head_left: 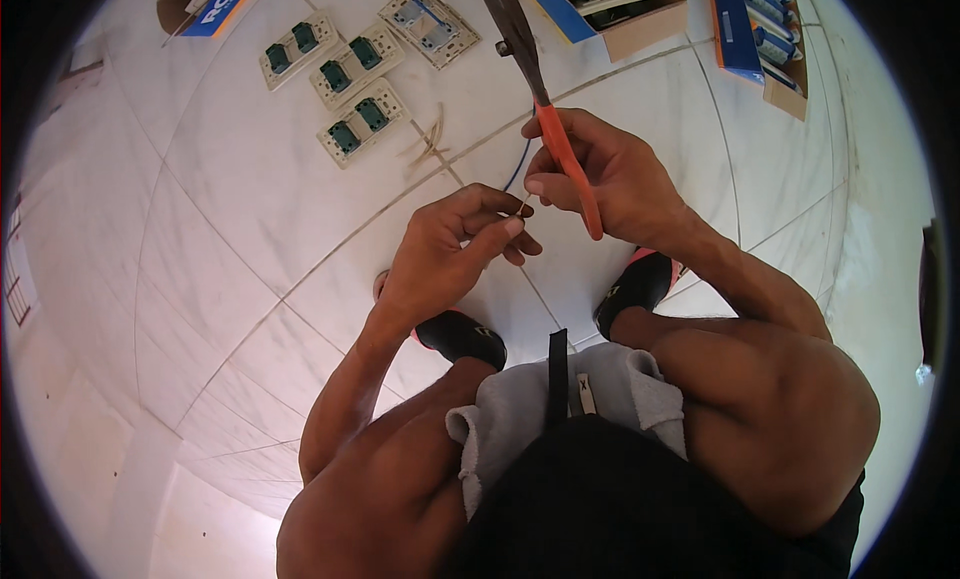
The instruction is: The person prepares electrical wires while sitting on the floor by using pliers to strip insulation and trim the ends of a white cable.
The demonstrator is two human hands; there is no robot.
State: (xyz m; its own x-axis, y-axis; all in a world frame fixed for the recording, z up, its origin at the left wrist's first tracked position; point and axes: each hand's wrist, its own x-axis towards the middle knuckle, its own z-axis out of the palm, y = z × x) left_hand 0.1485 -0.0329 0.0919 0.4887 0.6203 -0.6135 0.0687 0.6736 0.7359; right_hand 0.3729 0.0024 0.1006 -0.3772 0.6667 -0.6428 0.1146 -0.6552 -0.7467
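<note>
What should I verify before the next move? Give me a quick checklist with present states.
1. Strand gripped: ok, pinched in the left hand, with the right hand at its other side.
2. Pliers held: ok, in the right hand.
3. Pliers' tip clear: cannot tell, cut off by the picture's top edge.
4. Strand joined to the blue wire: cannot tell, too small.
5. Plates clear of hands: ok, apart on the floor.
6. Floor free of scraps: not ok, pale strips lie beside the plates.

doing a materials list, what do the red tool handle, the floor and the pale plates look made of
Red tool handle: probably plastic or rubber, smooth, evenly coloured.
Floor: likely glossy ceramic tile, grey-veined with joint lines.
Pale plates: probably plastic, matte, with moulded openings.
</note>
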